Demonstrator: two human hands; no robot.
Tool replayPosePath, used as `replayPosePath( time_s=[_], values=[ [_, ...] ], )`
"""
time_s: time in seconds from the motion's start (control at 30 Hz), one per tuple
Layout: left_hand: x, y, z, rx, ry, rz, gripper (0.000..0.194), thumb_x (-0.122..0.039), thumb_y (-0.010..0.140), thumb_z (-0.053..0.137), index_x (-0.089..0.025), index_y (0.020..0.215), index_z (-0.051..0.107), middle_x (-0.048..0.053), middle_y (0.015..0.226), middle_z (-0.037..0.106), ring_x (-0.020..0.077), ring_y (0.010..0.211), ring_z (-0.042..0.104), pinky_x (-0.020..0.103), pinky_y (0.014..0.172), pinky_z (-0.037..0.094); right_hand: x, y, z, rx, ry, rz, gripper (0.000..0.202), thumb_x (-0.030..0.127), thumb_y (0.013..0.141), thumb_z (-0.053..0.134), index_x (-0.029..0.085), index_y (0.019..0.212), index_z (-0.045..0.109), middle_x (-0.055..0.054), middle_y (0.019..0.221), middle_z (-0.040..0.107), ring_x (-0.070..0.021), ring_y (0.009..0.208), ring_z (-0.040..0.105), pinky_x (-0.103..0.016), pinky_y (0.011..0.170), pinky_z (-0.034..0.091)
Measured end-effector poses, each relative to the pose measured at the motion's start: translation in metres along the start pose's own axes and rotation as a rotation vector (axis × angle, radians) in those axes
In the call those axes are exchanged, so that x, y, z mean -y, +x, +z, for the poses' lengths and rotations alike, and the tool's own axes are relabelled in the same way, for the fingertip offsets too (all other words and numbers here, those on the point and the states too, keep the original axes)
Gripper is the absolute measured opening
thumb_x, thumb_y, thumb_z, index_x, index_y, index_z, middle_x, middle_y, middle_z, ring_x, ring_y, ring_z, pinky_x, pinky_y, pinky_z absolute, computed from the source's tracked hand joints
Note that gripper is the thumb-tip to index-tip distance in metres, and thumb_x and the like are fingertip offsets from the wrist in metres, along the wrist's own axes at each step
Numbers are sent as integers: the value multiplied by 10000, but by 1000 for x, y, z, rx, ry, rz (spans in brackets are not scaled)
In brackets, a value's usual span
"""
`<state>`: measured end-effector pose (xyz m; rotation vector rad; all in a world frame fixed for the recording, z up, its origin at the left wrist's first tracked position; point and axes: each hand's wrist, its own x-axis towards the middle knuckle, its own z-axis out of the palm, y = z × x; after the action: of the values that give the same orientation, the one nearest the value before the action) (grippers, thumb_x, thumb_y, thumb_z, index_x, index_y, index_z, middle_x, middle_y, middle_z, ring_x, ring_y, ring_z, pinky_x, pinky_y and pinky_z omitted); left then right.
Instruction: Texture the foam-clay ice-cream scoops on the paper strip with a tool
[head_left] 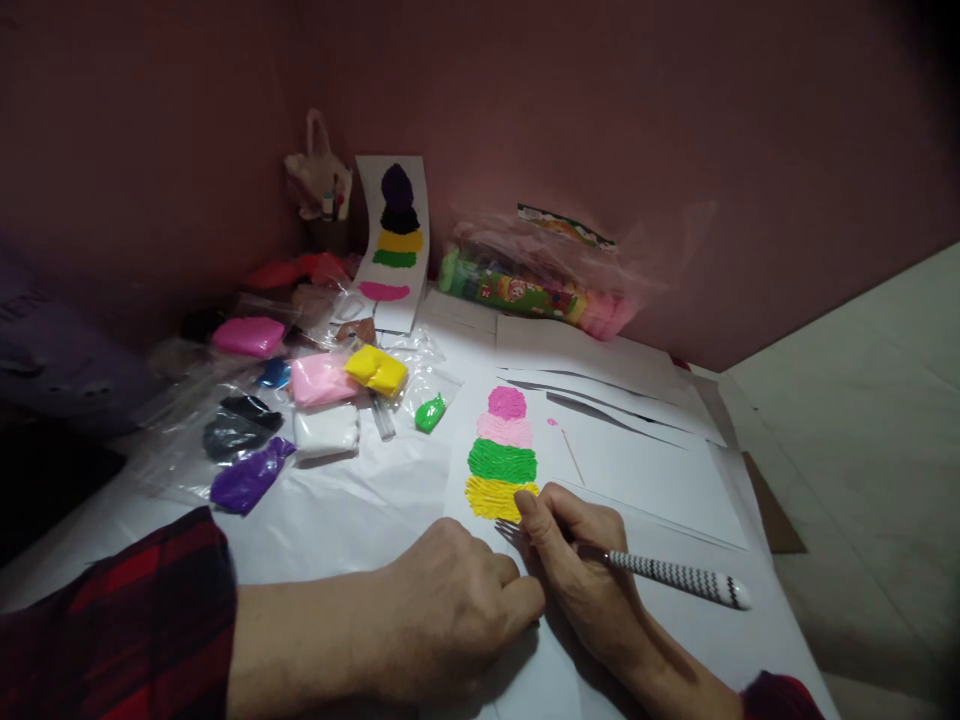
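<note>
My right hand [581, 565] grips a white tool with a black zigzag pattern [682, 578]; its tip rests at the lower edge of the yellow clay band [496, 497] on a white sheet [637, 470]. Above the yellow lie green [502, 461], pale pink [504, 429] and magenta [507, 402] clay bands. My left hand [450, 605] is closed into a fist and presses on the sheet just left of the right hand. A red plaid sleeve [135, 620] covers my left forearm.
Clay lumps in plastic wrap lie at the left: purple [251, 475], white [326, 428], pink [321, 378], yellow [376, 369], green [430, 412], black [238, 425]. A finished clay card [394, 240] leans on the wall. A clay packet [536, 290] and a thin stick [573, 456] lie nearby.
</note>
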<state>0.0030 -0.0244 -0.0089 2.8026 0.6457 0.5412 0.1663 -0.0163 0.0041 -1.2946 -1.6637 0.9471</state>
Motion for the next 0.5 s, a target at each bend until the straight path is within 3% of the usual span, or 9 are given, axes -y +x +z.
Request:
replayPosePath(
  time_s=[0.5],
  values=[
    [0, 2, 1, 24, -4, -3, 172, -126, 654, 535, -204, 761, 426, -34, 636, 591, 127, 450, 484, 306, 366, 296, 0, 0, 0, 8, -2, -22, 445, 348, 945, 538, 202, 546, 404, 53, 513, 376, -90, 476, 327, -232, 422, 283]
  ],
)
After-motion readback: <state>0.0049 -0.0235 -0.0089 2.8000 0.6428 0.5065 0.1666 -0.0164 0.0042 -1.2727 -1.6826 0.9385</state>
